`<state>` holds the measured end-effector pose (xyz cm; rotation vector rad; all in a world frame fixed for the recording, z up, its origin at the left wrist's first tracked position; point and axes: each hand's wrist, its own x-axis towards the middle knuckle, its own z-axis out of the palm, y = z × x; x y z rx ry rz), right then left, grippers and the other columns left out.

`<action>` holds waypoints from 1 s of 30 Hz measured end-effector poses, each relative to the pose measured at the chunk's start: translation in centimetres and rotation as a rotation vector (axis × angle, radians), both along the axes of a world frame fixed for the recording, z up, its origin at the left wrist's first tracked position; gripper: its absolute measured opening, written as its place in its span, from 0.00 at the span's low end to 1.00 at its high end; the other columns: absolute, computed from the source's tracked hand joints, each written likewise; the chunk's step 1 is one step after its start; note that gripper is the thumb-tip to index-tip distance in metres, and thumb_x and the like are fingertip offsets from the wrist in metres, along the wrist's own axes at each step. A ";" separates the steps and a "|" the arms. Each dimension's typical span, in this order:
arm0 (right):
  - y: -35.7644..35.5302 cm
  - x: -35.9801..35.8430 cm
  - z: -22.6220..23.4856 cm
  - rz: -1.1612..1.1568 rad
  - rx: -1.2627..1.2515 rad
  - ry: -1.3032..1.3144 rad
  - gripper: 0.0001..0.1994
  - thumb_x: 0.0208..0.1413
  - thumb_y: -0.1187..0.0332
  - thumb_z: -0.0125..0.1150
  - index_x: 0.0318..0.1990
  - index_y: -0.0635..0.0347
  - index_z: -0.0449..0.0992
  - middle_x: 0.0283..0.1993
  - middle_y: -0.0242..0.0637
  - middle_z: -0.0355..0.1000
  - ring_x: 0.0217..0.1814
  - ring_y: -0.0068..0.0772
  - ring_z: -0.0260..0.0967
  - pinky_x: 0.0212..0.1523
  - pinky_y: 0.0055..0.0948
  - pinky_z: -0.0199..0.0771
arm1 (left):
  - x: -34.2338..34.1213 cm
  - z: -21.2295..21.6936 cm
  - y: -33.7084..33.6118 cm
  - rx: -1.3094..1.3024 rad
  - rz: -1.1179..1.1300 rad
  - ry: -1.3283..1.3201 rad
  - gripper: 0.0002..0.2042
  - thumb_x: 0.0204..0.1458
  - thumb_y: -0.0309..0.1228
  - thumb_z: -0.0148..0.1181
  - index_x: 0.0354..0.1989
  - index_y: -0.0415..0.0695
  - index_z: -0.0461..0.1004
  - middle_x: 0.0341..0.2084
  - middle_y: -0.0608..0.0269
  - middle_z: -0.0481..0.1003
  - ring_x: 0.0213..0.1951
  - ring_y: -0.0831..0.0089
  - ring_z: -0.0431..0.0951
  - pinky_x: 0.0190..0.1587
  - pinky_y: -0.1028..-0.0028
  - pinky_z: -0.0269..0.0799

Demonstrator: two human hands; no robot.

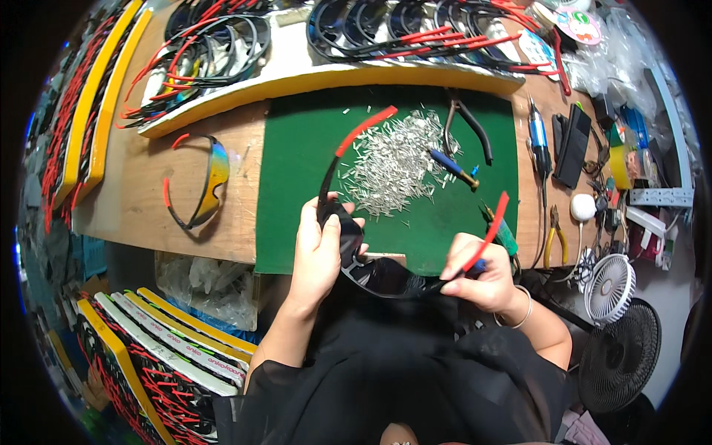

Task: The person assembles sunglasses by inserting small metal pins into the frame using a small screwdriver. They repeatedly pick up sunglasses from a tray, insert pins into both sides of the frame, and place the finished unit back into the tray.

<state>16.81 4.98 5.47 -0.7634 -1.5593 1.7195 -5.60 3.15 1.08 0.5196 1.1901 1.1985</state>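
A pair of dark sunglasses [387, 277] with black arms and red tips is held between my hands, above the near edge of a green mat [300, 163]. My left hand [317, 252] is closed around one end of the frame, thumb on the front, that arm pointing up and away. My right hand [482, 276] pinches the other end near the hinge. A blue handle-like piece shows among its fingers; what it belongs to is hidden. Beyond the hands lies a heap of small clear and silvery pieces [393, 167]. A blue-handled driver [454, 167] rests at the heap's right side.
Dark-handled pliers [475, 126] lie on the mat. Finished-looking mirrored sunglasses [211, 189] sit left. A yellow-edged foam tray [334, 80] of eyewear spans the back. On the right are a blue electric driver [538, 137], a phone [574, 148], yellow pliers [555, 237] and fans [611, 288].
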 end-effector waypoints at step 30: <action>-0.8 -0.1 -5.1 -0.094 -0.084 -0.533 0.08 0.52 0.70 0.56 0.38 0.64 0.72 0.23 0.26 0.67 0.26 0.12 0.60 0.27 0.17 0.62 | -16.3 2.9 -1.5 0.070 0.263 1.603 0.08 0.49 0.27 0.53 0.38 0.40 0.71 0.24 0.46 0.74 0.28 0.53 0.75 0.32 0.63 0.69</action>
